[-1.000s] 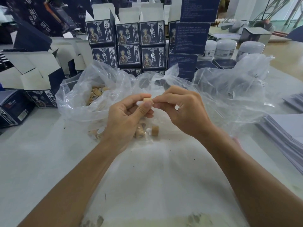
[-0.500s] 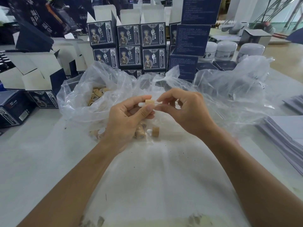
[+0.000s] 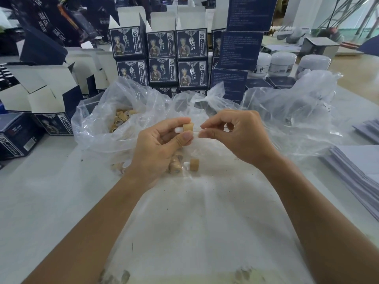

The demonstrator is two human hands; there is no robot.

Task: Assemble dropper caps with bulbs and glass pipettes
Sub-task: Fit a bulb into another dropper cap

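Observation:
My left hand (image 3: 158, 146) pinches a tan wooden dropper cap (image 3: 188, 127) between thumb and forefinger, its white rubber bulb (image 3: 178, 130) pointing left. My right hand (image 3: 235, 136) pinches a thin clear glass pipette (image 3: 196, 131) whose left end meets the cap's open side. Both hands hover above a clear plastic sheet (image 3: 194, 212). Loose tan caps (image 3: 194, 165) lie on the sheet just below my hands. More caps (image 3: 121, 117) fill the clear bag at the left.
Crumpled clear plastic bags (image 3: 297, 111) spread behind my hands. Dark blue printed boxes (image 3: 162, 58) stack at the back, with open cartons (image 3: 41, 93) at the left. White jars (image 3: 283, 62) stand back right. Paper stacks (image 3: 361, 171) lie at the right edge.
My right hand has drawn a little to the right, so a short length of the pipette now shows between its fingertips and the cap. The left hand stays in place.

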